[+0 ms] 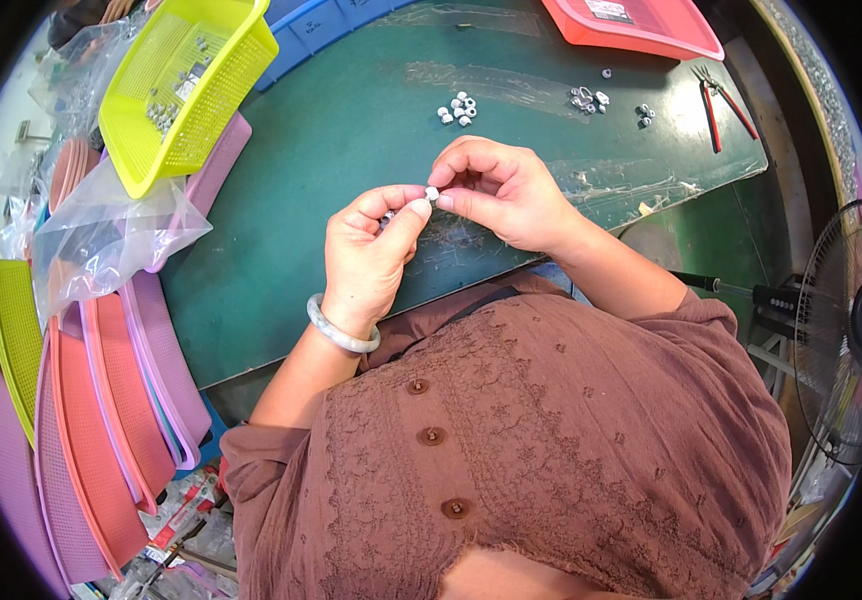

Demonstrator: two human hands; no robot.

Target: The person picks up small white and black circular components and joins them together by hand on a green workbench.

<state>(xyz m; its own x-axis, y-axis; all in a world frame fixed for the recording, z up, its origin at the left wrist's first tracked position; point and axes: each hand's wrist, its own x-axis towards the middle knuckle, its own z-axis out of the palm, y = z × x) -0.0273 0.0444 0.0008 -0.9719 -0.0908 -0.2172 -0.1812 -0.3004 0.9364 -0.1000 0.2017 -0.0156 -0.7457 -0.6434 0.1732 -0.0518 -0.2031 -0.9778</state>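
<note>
Clear plastic bag [101, 235] at 9 o'clock, crumpled. Second clear bag [81, 75] at 10 o'clock. White rectangular label [608, 10] in pink tray [651, 35], 1 o'clock.

On the table [351, 130], both hands meet at the near edge, the left hand [371, 250] and right hand [506, 190] pinching one small ring [432, 193] between them. Behind them lie loose rings [459, 108]; pliers [716, 100] lie far right, a basket [186, 85] far left above stacked trays [111, 420].
</note>
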